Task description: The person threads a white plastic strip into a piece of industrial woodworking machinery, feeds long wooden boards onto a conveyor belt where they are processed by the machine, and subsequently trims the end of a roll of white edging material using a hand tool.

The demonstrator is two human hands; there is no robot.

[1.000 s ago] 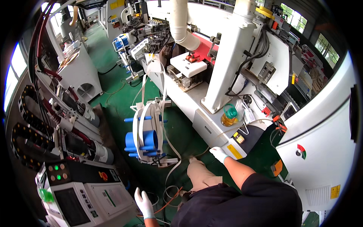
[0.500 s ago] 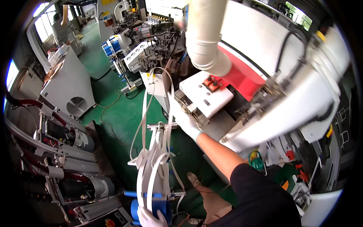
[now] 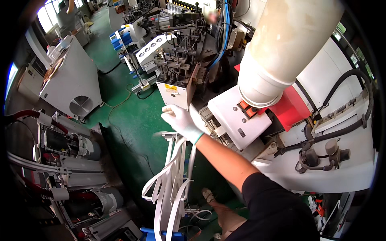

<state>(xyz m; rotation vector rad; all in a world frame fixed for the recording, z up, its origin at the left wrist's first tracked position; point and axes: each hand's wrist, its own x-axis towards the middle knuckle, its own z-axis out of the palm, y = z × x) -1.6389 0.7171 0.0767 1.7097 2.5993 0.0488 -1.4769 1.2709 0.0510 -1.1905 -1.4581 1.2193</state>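
Right hand (image 3: 181, 121) curled near white strips (image 3: 160, 217), grip unclear; left hand unseen. Pale container (image 3: 52, 54) on cabinet (image 3: 74, 80), contents indistinct.

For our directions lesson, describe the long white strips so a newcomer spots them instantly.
Find the green floor. Over its lower part, below the white-gloved right hand, long white strips form overlapping loops. Unlike the flat white panel with orange buttons to their right, they curl like ribbon.
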